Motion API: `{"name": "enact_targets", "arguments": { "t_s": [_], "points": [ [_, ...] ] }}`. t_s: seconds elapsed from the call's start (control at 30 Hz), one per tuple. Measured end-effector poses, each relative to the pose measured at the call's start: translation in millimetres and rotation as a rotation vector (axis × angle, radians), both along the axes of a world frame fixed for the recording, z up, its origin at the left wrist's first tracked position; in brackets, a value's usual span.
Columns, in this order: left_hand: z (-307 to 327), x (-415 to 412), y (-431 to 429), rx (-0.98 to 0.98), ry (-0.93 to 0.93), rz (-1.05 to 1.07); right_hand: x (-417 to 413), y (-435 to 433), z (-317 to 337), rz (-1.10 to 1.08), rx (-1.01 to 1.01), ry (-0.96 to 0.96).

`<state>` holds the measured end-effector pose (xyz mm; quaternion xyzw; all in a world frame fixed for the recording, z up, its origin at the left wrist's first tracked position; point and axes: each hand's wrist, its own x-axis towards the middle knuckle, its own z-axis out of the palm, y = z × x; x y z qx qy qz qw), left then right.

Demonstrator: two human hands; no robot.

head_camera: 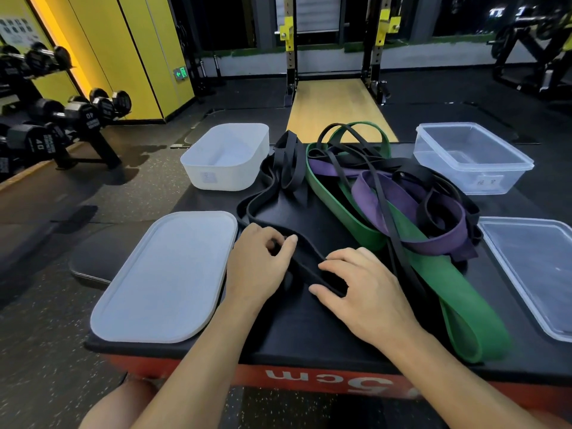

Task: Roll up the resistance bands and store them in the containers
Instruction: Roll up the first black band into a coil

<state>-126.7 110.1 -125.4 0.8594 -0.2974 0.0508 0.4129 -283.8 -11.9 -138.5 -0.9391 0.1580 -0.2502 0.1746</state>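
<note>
Between our fingers (335, 259), which pinch the black band (312, 274) at both ends, the first turn seems loose; it may spring open.

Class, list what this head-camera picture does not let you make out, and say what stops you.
Head view:
- Label on clear container: writing too small.
- Clear lid: cut off by right edge.
- Black band end: hidden under left hand.
- Count of black bands: tangled under purple band.

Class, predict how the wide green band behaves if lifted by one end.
Probably floppy: the green band lies in slack loops. Likely drags the purple band and thin black bands, which cross over it. Being widest, probably heaviest.
</note>
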Motion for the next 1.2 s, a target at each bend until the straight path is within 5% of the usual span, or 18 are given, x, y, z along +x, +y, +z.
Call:
{"name": "enact_targets", "arguments": {
  "t_s": [0.67,0.77,0.93,1.1,1.2],
  "points": [
    [-3,7,3,-0.293,0.094,0.052,-9,2,11,0.348,0.244,0.135],
    [-4,13,4,-0.371,0.219,0.002,-8,0,8,0.381,0.265,0.100],
    [-9,12,4,-0.123,0.160,-0.108,-5,-2,5,0.396,0.245,0.057],
    [-4,11,7,-0.200,0.114,-0.051,-5,-5,3,0.366,0.328,0.028],
    [-3,8,6,-0.021,0.065,0.013,-2,-6,4,0.329,0.308,-0.003]
  ]
}}
